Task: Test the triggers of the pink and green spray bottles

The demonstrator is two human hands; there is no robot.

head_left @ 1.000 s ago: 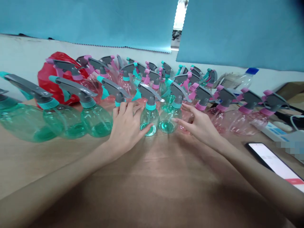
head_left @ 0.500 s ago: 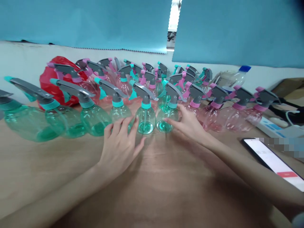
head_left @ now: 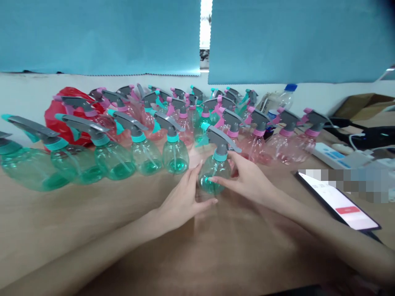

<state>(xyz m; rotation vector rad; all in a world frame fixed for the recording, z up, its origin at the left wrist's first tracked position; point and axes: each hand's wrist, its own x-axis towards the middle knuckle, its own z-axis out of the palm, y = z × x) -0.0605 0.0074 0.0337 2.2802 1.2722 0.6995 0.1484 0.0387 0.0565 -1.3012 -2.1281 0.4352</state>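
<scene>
Green spray bottle (head_left: pixel 213 179) is pinched by right fingers (head_left: pixel 228 183), left fingers (head_left: pixel 191 179) spread alongside, at a brown table (head_left: pixel 234 255) facing blue blinds (head_left: pixel 98 37).

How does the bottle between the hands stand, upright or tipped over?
Upright, perhaps leaning slightly: the bottle has its spray head on top and its base below.

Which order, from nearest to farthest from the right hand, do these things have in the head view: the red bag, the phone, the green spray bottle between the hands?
1. Green spray bottle: just left of the right hand, at its thumb.
2. Phone: to the right of the hand.
3. Red bag: far left, toward the back.
</scene>
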